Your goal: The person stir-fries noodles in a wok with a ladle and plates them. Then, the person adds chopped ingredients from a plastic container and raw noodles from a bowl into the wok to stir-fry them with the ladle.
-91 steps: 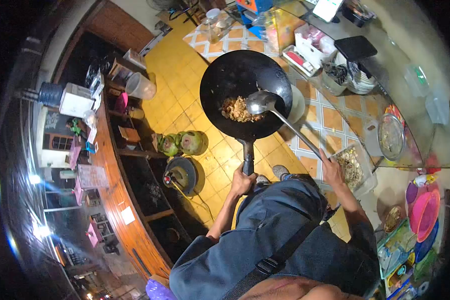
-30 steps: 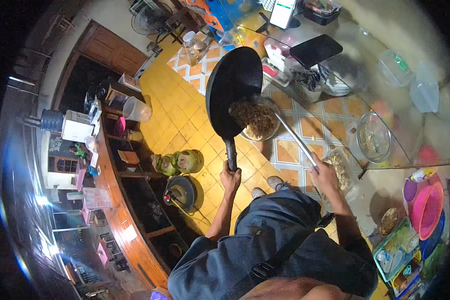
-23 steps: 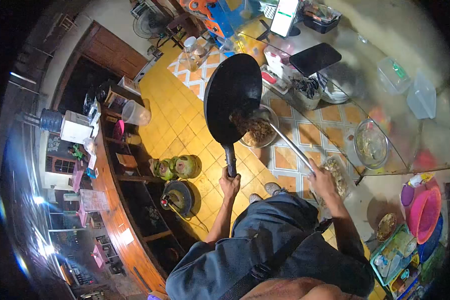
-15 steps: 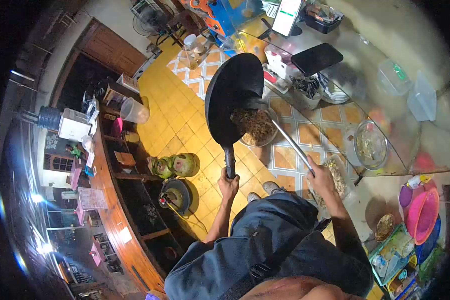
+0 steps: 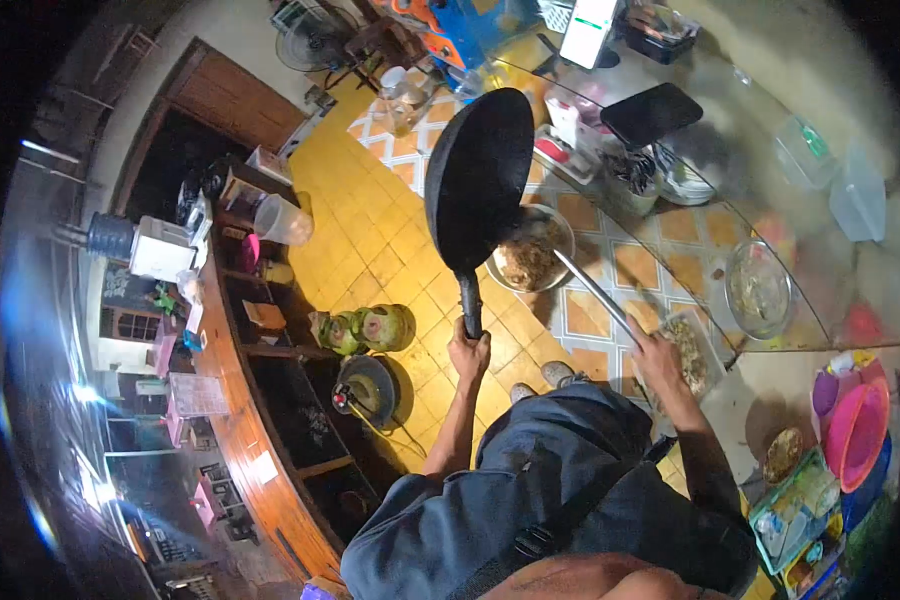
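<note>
My left hand [image 5: 469, 352] is closed round the handle of a black wok [image 5: 480, 175], which is raised and tilted toward the right. Just beside the wok's lower right rim, a round bowl [image 5: 568, 222] holds a heap of brown cooked food [image 5: 532, 262]. My right hand [image 5: 658, 362] grips a long-handled metal spatula [image 5: 600, 295], its far end over the bowl near the wok's edge. The spatula's head is dark and hard to make out. No food is visible on the wok's inner surface that faces me.
Right of the bowl, a clear tub [image 5: 692, 350] of pale food and a steel basin [image 5: 760, 288] stand on the counter. A dark tablet-like panel [image 5: 652, 115] and a lit phone [image 5: 584, 30] are behind. Green gas cylinders [image 5: 382, 328] stand on the yellow floor at left.
The brown food that hung at the wok's rim now lies in the bowl. The wok has shifted slightly up and right, uncovering more of the bowl. Both hands keep their grips.
</note>
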The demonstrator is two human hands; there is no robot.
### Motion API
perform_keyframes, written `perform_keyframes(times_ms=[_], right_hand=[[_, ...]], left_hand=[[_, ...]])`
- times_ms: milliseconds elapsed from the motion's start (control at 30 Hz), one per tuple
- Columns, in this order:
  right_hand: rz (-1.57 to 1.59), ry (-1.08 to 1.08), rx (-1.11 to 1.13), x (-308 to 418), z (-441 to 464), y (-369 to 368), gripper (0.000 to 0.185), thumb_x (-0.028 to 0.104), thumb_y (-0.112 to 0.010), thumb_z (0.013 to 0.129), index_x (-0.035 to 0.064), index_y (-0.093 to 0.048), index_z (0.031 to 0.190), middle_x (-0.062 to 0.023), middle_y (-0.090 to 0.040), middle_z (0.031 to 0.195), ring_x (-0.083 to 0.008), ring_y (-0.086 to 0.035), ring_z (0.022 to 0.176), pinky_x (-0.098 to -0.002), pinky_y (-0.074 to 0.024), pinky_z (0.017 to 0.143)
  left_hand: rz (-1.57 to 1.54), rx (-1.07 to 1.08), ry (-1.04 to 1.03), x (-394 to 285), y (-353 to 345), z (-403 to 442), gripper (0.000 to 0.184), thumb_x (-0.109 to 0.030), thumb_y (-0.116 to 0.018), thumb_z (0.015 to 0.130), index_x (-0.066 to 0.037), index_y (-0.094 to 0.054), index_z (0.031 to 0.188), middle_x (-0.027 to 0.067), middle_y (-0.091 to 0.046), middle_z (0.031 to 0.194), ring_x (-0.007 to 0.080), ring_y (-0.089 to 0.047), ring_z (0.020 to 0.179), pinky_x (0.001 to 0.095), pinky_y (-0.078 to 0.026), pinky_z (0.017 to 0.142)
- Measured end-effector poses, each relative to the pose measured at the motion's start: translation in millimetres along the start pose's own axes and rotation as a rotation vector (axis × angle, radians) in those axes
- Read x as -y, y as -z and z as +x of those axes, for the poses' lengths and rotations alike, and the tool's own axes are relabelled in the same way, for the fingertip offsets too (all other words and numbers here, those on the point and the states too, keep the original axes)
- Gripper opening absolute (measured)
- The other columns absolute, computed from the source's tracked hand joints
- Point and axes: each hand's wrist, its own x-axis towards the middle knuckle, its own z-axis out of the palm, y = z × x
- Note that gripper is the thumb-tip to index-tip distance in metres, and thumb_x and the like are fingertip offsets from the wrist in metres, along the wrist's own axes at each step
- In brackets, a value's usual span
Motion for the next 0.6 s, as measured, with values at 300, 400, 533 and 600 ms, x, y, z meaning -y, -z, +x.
perform_keyframes(times_ms=[300,400,533,600], right_hand=[[0.041,0.087,-0.108,-8.6,0.0,-30.0,0.057,0.01,-0.057,0.079,0.0246,-0.041,0.132,-0.0176,-0.057,0.075,-0.034,-0.058,0.063,-0.0414,-0.0473,0.055],[-0.031,0.037,-0.055,-19.8,-20.6,-5.9,0.055,0.01,-0.055,0.08,0.0248,-0.042,0.131,-0.0163,-0.056,0.074,-0.0338,-0.058,0.064,-0.0406,-0.0473,0.054],[0.312,-0.046,-0.104,3.7,-3.0,-6.3,0.058,0.006,-0.056,0.077,0.0215,-0.041,0.131,-0.0191,-0.058,0.076,-0.0347,-0.059,0.066,-0.0412,-0.0471,0.056],[0.483,-0.051,-0.126,30.4,15.7,-14.8,0.054,0.007,-0.056,0.079,0.0107,-0.042,0.13,-0.0197,-0.059,0.076,-0.0279,-0.059,0.063,-0.0366,-0.0461,0.056]], left_hand=[[-0.018,-0.018,0.025,-6.8,0.9,10.6,0.033,-0.01,-0.06,0.064,-0.001,-0.053,0.094,0.0091,-0.049,0.057,0.014,-0.043,0.048,0.0283,-0.039,0.048],[-0.005,0.01,0.052,-9.2,10.3,15.3,0.032,-0.01,-0.06,0.063,-0.002,-0.054,0.094,0.0087,-0.049,0.058,0.0131,-0.043,0.05,0.0276,-0.038,0.048],[-0.01,-0.014,0.054,-9.3,16.0,15.3,0.029,-0.009,-0.061,0.063,0.0,-0.053,0.089,0.0047,-0.044,0.057,0.0119,-0.04,0.05,0.0267,-0.036,0.047],[-0.042,-0.004,0.083,-12.9,18.4,11.6,0.028,-0.009,-0.061,0.063,0.001,-0.053,0.087,0.0037,-0.043,0.057,0.0114,-0.039,0.051,0.0263,-0.035,0.047]])
